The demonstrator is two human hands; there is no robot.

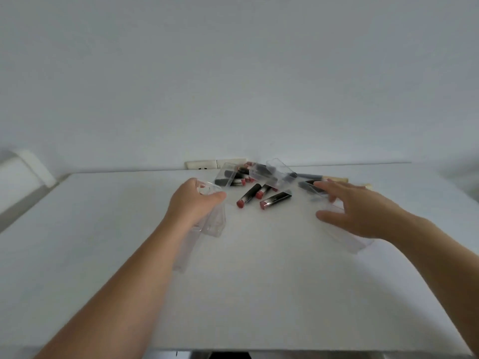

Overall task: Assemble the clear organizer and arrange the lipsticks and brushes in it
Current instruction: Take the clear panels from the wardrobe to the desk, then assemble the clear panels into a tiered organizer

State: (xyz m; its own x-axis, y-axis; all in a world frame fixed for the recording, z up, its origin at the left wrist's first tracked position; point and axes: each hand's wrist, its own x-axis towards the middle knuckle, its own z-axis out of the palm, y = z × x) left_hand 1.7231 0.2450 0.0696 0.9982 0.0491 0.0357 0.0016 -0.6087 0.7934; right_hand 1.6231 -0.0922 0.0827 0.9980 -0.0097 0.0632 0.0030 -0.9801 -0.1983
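My left hand [193, 203] grips a clear organizer piece [213, 221] that stands on the white table. With spread, straight fingers my right hand [355, 211] reaches over another clear piece [344, 238] lying flat under it. Several black lipsticks with red ends [274, 199] lie loose between the hands. More lipsticks lie under two clear trays, one [228, 174] left of the other [278, 172], near the wall. Brushes [329, 180] with pale handles lie just beyond my right fingers. The picture is motion-blurred.
The white table [259, 281] reaches the white wall, where a wall socket [215, 164] sits behind the pile. A white object [23, 172] stands off the table's left side.
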